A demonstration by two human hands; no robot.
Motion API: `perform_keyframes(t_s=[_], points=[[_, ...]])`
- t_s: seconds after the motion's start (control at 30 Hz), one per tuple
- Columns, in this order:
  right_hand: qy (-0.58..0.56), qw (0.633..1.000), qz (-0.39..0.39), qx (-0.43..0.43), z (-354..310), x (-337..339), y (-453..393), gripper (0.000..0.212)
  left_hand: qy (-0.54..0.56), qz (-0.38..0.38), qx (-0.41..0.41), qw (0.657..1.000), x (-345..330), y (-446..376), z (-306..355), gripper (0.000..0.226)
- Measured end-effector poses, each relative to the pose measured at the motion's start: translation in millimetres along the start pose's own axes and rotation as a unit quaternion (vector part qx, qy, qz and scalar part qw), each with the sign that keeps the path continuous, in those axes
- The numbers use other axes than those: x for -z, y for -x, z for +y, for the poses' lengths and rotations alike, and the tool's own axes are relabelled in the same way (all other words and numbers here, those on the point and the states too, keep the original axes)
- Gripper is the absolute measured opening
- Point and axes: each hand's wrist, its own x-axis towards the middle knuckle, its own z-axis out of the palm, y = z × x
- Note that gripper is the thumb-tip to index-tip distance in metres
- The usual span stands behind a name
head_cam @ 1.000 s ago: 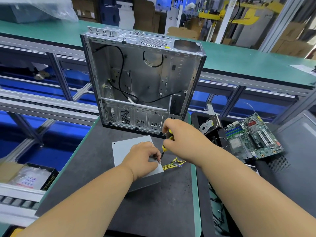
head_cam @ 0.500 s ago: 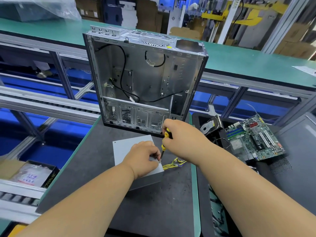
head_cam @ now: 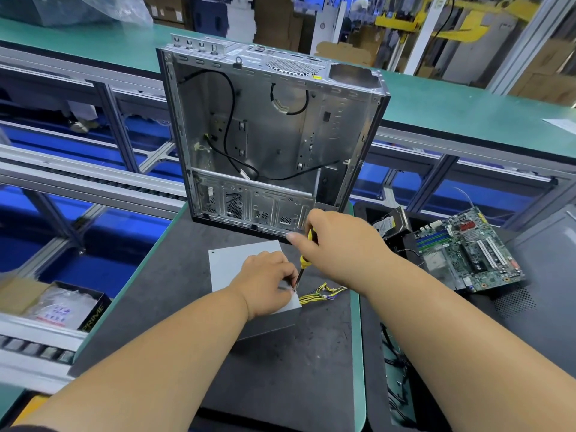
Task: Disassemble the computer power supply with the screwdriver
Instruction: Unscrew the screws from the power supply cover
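A grey metal power supply (head_cam: pixel 232 266) lies flat on the dark mat, its yellow and black cable bundle (head_cam: pixel 322 293) trailing off its right side. My left hand (head_cam: pixel 265 283) rests on the unit's right half, fingers curled and pinching the screwdriver's tip against the top near the right edge. My right hand (head_cam: pixel 339 247) grips the yellow and black handle of the screwdriver (head_cam: pixel 304 260), which stands nearly upright with its tip on the unit's top face.
An open, stripped computer case (head_cam: pixel 271 145) stands upright just behind the power supply. A motherboard (head_cam: pixel 467 247) and a hard drive (head_cam: pixel 389 226) lie in a black tray to the right. A box of bagged parts (head_cam: pixel 59 307) sits at the lower left.
Both hands stay at the same spot on the power supply. My right hand's fingers have shifted slightly on the screwdriver handle, and the view has drifted a little.
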Motion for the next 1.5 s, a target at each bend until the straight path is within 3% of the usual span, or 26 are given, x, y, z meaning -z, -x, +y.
perform_keyframes(t_s=[0.33, 0.5, 0.77, 0.93, 1.0, 1.07, 1.17, 1.27, 1.33, 1.43, 1.5], points=[[-0.124, 0.992, -0.011, -0.002, 1.8, 0.0, -1.9, 0.009, -0.014, -0.013, -0.015, 1.000, -1.9, -1.5, -3.5, 0.021], [-0.069, 0.998, -0.001, 0.001, 4.4, -1.7, -4.0, 0.034, -0.016, -0.006, -0.016, 1.000, -2.0, -1.6, -2.8, 0.021], [-0.158, 0.987, -0.007, 0.009, 2.3, 2.2, -2.3, 0.009, -0.007, -0.004, -0.018, 1.000, -2.5, -2.5, -4.1, 0.023], [-0.109, 0.994, -0.015, 0.005, 2.2, 1.2, -0.8, 0.013, -0.010, -0.003, -0.019, 1.000, -3.5, -2.4, -4.6, 0.020], [-0.071, 0.997, -0.007, 0.008, 2.2, 0.9, -1.0, 0.025, -0.014, -0.003, -0.018, 1.000, -3.4, -2.3, -4.7, 0.019], [-0.081, 0.997, -0.017, 0.008, 2.1, 1.6, -2.3, 0.029, -0.012, -0.003, -0.017, 1.000, -3.9, -2.3, -5.4, 0.019], [-0.124, 0.992, -0.020, 0.013, 0.9, 3.9, -2.2, 0.016, -0.006, -0.001, -0.017, 1.000, -4.2, -2.4, -6.3, 0.021], [-0.158, 0.987, -0.033, 0.004, 1.4, 3.6, 1.6, 0.021, -0.005, 0.001, -0.016, 1.000, -4.4, -2.8, -6.4, 0.021], [-0.116, 0.993, -0.017, 0.003, 1.0, -0.2, 3.2, 0.018, -0.006, 0.001, -0.017, 1.000, -4.1, -3.0, -6.0, 0.017], [-0.041, 0.999, 0.009, 0.000, 1.2, -3.2, 1.1, 0.038, -0.014, -0.001, -0.019, 1.000, -4.6, -2.6, -5.9, 0.014], [-0.046, 0.999, 0.006, -0.006, 1.6, -3.9, -0.7, 0.037, -0.010, 0.010, -0.020, 1.000, -5.5, -2.3, -6.2, 0.007]])
